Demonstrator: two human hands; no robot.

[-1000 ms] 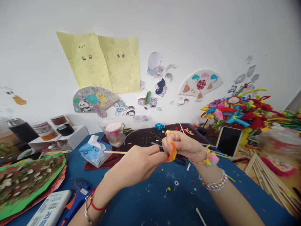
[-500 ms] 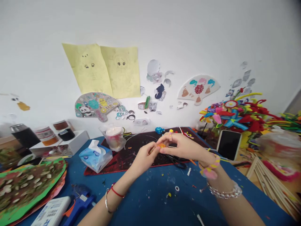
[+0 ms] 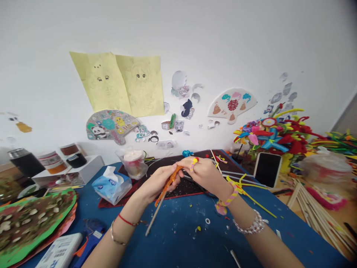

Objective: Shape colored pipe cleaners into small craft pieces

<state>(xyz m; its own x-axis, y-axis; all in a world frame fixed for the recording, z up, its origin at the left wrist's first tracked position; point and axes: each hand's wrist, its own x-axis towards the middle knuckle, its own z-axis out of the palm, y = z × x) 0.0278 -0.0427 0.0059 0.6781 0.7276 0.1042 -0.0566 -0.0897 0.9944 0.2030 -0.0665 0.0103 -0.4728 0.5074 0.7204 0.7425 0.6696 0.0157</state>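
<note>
Swung downward since the earlier view, a wooden stick point(image 3: 153, 217) now juts below the left hand point(image 3: 156, 182), whose fingers point(image 3: 170, 172) clench it together with a twisted orange pipe cleaner point(image 3: 168, 189). Just beside them, the right hand point(image 3: 208, 175) pinches the pipe cleaner's upper end, while a yellow pipe cleaner point(image 3: 256, 203) trails past its wrist over the blue surface point(image 3: 178, 238).

**Handicraft room, pipe-cleaner and paper crafts**

Craft workspace, not a kitchen or office. Blue worktop point(image 3: 178, 242) flecked with glue and paint spots, hot glue gun point(image 3: 92, 232) and tissue box point(image 3: 111, 186) on it, orange pipe cleaner point(image 3: 167, 186) in use. Bunch of pipe-cleaner flowers point(image 3: 272, 136) and wooden sticks point(image 3: 315, 212) to the side. White wall point(image 3: 178, 33) carries pencil sketches on yellow paper point(image 3: 117, 83) and painted paper fans point(image 3: 232, 105).
</note>
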